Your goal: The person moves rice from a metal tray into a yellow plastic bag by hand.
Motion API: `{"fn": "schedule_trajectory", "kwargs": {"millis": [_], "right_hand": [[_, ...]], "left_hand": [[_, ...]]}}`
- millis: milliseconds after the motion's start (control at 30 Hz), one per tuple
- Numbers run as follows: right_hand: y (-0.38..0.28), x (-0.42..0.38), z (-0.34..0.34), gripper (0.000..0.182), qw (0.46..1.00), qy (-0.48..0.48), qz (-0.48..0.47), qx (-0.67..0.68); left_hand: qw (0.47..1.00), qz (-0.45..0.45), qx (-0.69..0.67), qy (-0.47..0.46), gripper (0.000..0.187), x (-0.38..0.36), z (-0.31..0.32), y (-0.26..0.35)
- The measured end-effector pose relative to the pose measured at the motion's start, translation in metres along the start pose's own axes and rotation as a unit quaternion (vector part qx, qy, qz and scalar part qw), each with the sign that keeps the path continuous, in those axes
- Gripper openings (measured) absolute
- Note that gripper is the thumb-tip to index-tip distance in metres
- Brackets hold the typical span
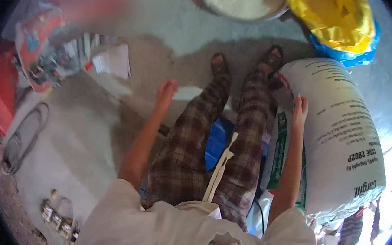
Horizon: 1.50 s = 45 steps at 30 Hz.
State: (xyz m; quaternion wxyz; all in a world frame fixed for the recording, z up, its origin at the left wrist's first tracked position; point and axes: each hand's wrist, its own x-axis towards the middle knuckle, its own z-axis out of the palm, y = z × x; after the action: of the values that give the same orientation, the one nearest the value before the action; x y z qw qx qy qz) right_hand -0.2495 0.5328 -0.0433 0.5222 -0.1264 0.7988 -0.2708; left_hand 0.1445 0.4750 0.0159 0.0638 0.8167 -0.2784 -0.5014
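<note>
My left hand [166, 91] hovers over the floor, left of my knee, with its fingers curled in. Whether anything is inside them I cannot make out. On the other side, my right hand [300, 106] is raised beside the large white feed sack [333, 120], fingers bent together; any small thing in them is hidden. The sack carries printed black lettering and lies to the right of my legs. Between the two hands my legs in plaid trousers [188, 136] stretch forward, with a pale cloth tie [219, 171] hanging over them.
A basin of pale powder or meal [237, 0] stands ahead, next to a yellow and blue bag [335, 22]. At left are a red container [0, 91], a white packet [112, 61] and a looped cord [27, 131]. Blue material [218, 143] shows between my legs.
</note>
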Motion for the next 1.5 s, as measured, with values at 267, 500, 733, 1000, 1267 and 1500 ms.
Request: {"fn": "schedule_trajectory", "kwargs": {"millis": [267,500,733,1000,1267,1500], "right_hand": [[0.033,0.083,0.034,0.028,0.955,-0.064,-0.141,-0.254],[0.009,0.217,0.075,0.026,0.893,-0.09,-0.281,-0.34],[-0.032,0.256,0.152,0.021,0.89,-0.117,-0.351,-0.267],[-0.056,0.264,0.172,0.022,0.79,-0.135,-0.482,-0.353],[-0.039,0.24,0.161,0.041,0.732,-0.046,-0.562,-0.382],[-0.07,0.264,0.233,0.052,0.562,-0.082,-0.649,-0.506]], "left_hand": [[0.996,0.083,-0.037,0.023,0.025,0.065,0.018,-0.066],[0.998,0.04,-0.055,0.003,0.023,0.134,0.062,-0.16],[0.981,-0.017,0.189,-0.05,0.016,0.268,0.253,-0.209],[0.912,0.041,0.394,-0.107,0.012,0.329,0.323,-0.225],[0.889,0.127,0.439,-0.02,0.003,0.28,0.281,-0.246],[0.805,0.323,0.409,0.283,0.002,0.287,0.28,-0.253]]}}
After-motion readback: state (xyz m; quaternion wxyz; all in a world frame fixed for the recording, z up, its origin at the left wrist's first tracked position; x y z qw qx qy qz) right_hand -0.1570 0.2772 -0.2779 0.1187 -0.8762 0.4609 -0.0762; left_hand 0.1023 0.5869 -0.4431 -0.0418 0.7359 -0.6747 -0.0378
